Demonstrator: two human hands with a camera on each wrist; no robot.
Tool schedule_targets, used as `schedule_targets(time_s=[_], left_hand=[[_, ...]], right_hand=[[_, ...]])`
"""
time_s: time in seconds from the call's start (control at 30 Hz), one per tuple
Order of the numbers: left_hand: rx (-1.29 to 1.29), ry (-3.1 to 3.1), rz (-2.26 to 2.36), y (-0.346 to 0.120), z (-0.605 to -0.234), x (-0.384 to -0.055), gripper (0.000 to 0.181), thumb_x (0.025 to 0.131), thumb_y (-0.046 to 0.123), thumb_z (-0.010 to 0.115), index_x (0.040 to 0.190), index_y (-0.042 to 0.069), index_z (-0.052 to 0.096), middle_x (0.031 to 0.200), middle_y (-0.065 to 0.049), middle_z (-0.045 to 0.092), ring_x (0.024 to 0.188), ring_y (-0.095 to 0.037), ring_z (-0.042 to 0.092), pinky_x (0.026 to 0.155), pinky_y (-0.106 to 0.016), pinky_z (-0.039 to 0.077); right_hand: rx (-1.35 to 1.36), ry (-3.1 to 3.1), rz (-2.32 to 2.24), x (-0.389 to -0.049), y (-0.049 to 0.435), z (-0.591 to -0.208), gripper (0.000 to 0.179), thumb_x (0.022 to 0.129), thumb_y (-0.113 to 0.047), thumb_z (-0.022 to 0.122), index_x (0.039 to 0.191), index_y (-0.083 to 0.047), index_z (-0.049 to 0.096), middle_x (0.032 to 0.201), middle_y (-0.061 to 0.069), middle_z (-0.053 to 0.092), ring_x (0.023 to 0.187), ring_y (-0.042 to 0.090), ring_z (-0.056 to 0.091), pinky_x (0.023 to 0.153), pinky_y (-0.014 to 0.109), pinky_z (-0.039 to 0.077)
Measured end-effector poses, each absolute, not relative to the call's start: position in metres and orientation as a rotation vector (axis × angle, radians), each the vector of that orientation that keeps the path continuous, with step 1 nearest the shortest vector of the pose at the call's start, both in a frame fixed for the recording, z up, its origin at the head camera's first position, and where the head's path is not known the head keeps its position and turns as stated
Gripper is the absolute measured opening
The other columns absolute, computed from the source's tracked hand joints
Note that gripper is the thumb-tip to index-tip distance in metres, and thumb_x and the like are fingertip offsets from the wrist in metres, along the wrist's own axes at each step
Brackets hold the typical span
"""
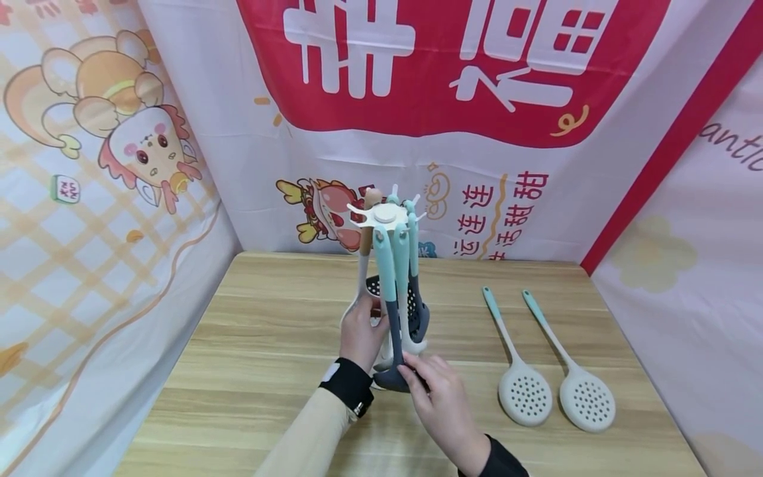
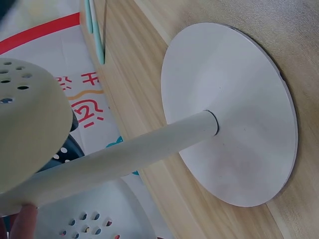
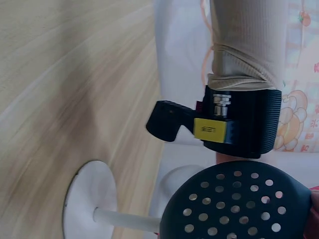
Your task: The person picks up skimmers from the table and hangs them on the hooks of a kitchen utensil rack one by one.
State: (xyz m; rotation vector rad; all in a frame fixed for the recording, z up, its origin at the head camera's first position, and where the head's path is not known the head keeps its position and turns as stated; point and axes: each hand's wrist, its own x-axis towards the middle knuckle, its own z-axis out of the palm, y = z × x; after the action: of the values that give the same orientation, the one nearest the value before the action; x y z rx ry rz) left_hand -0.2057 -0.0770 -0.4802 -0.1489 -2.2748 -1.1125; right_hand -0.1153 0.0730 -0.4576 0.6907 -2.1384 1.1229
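A white utensil stand point(image 1: 385, 214) with a hooked top carries several kitchen utensils, most with mint-green handles and one with a wooden handle point(image 1: 365, 242). My left hand point(image 1: 361, 331) reaches in among the hanging utensils and grips the stand's pole point(image 2: 134, 152). My right hand point(image 1: 442, 397) pinches the head of a dark navy skimmer point(image 3: 234, 204), whose mint handle point(image 1: 385, 265) hangs at the front of the stand. Close to the left hand is a pale perforated skimmer head point(image 2: 32, 124). The round white base point(image 2: 229, 99) rests on the table.
Two pale skimmers with mint-tipped handles lie on the wooden table point(image 1: 256, 318) to the right: one skimmer point(image 1: 526, 395) nearer the stand, the other skimmer point(image 1: 587, 401) further right. Printed cloth point(image 1: 208, 165) hangs behind and at both sides.
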Motion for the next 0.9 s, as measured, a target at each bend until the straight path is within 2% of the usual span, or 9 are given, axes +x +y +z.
schedule_targets(time_s=[0.17,0.27,0.4,0.6,0.77,0.9], left_hand=[[-0.15,-2.301,-1.146,-0.079,-0.481,-0.206,0.025,0.083,0.026,0.078,0.093,0.007,0.065,0.087,-0.008,0.074,0.078,-0.023,0.073,0.074,-0.039,0.06],[-0.155,-2.345,-1.186,-0.081,-0.479,-0.206,0.026,0.084,0.029,0.077,0.094,0.008,0.064,0.089,-0.007,0.074,0.081,-0.024,0.073,0.075,-0.041,0.059],[-0.149,-2.412,-1.284,-0.086,-0.474,-0.206,0.026,0.083,0.027,0.078,0.093,0.008,0.064,0.09,-0.008,0.074,0.084,-0.025,0.073,0.078,-0.044,0.059],[-0.114,-2.514,-1.431,-0.092,-0.466,-0.206,0.023,0.084,0.023,0.077,0.099,0.009,0.068,0.098,-0.008,0.077,0.094,-0.027,0.073,0.088,-0.048,0.057],[-0.118,-2.52,-1.496,-0.093,-0.463,-0.206,0.021,0.085,0.02,0.076,0.1,0.008,0.068,0.101,-0.009,0.078,0.097,-0.027,0.073,0.089,-0.046,0.057],[-0.121,-2.499,-1.521,-0.092,-0.463,-0.206,0.019,0.085,0.017,0.075,0.099,0.007,0.067,0.101,-0.01,0.078,0.096,-0.027,0.074,0.087,-0.043,0.059]], right_hand=[[0.706,-2.175,1.084,-0.116,0.073,-0.464,0.023,0.079,0.002,0.077,0.102,-0.001,0.08,0.09,0.002,0.078,0.076,0.006,0.061,0.064,0.027,0.051],[0.707,-2.185,1.094,-0.117,0.075,-0.467,0.024,0.08,0.002,0.077,0.104,-0.001,0.079,0.095,0.002,0.079,0.082,0.008,0.064,0.069,0.031,0.054],[0.696,-2.133,1.121,-0.124,0.082,-0.471,0.026,0.079,0.004,0.076,0.104,-0.002,0.079,0.098,0.002,0.077,0.089,0.013,0.065,0.075,0.033,0.055],[0.604,-2.049,1.071,-0.144,0.101,-0.475,0.025,0.075,0.007,0.078,0.099,0.0,0.077,0.093,0.005,0.076,0.087,0.019,0.064,0.078,0.03,0.049],[0.484,-2.14,0.993,-0.158,0.121,-0.48,0.021,0.079,0.003,0.077,0.1,0.002,0.076,0.093,0.01,0.076,0.09,0.024,0.065,0.081,0.037,0.049],[0.389,-2.238,0.926,-0.165,0.134,-0.488,0.026,0.08,0.0,0.077,0.106,0.003,0.075,0.097,0.015,0.075,0.094,0.031,0.063,0.084,0.045,0.049]])
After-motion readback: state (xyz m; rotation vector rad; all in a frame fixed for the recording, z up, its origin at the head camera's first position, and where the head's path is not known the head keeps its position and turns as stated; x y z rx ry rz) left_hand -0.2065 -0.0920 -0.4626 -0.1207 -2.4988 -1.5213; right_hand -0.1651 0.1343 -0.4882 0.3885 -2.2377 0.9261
